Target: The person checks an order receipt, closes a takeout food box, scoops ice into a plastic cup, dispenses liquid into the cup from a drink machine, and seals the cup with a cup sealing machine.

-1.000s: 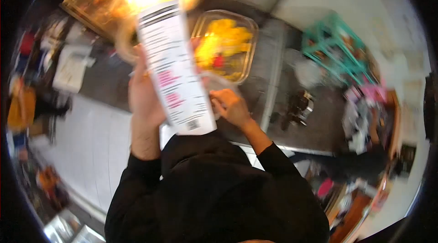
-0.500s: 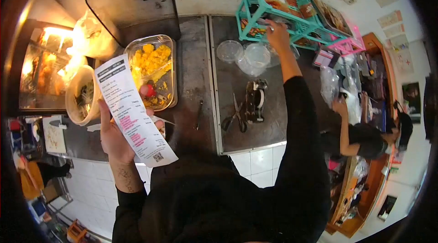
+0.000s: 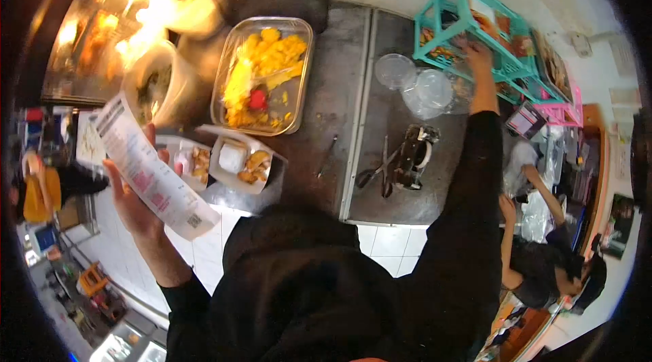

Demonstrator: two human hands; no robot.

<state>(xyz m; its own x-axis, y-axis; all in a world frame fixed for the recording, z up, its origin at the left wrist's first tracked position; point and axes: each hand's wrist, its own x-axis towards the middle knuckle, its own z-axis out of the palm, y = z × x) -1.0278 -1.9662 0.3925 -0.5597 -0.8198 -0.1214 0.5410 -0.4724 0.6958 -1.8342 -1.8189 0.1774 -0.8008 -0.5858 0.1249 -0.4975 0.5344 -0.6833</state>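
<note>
My left hand [image 3: 138, 209] grips a long paper receipt [image 3: 153, 172] with pink-marked lines, its fingers behind the paper. Just beyond it stand two white paper boxes: one box [image 3: 261, 182] has fried pieces and a white packet, the other [image 3: 193, 178] is partly covered by my fingers. My right hand [image 3: 479, 60] reaches into a teal plastic rack [image 3: 445, 32] holding small colourful packets [image 3: 435, 49]. Its fingertips are blurred and partly hidden there. Below that hand lie clear round plastic containers [image 3: 433, 90] and a round lid [image 3: 394, 71].
A clear tray [image 3: 309, 80] holds yellow food pieces and a red item. Scissors [image 3: 386, 175] and a black tape dispenser [image 3: 414, 158] lie on the dark counter [image 3: 339, 83]. A pale tub [image 3: 180, 83] stands near the lit cabinet. At right, a co-worker [image 3: 543, 267] handles clear plastic.
My view has shifted, and the receipt in my left hand has moved down and left, uncovering the white boxes. My right hand has gone deeper into the teal rack.
</note>
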